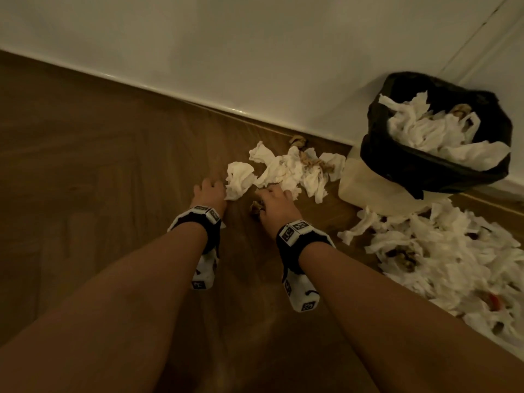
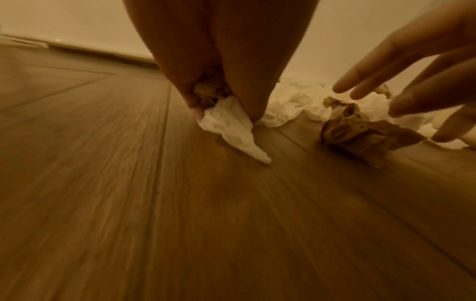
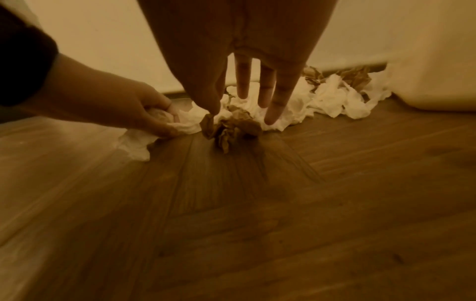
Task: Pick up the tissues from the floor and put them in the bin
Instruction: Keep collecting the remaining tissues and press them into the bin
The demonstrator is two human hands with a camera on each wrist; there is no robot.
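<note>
Left hand pinching crumpled white tissue, right hand fingers spread over brown tissue wad

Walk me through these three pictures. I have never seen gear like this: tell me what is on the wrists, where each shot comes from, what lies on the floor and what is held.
No machine here: a person works with bare hands. The black-and-white blocks on the wrists are cameras. The wide picture comes from a head camera; the other two look along each hand from its wrist. On the wooden floor lie crumpled tissues: one heap by the wall, a bigger heap at the right, beside the bin, black-bagged and already full. The left hand grips a white tissue. The right hand holds nothing: straight fingers reach over a brown paper wad, thumb at its edge.
</note>
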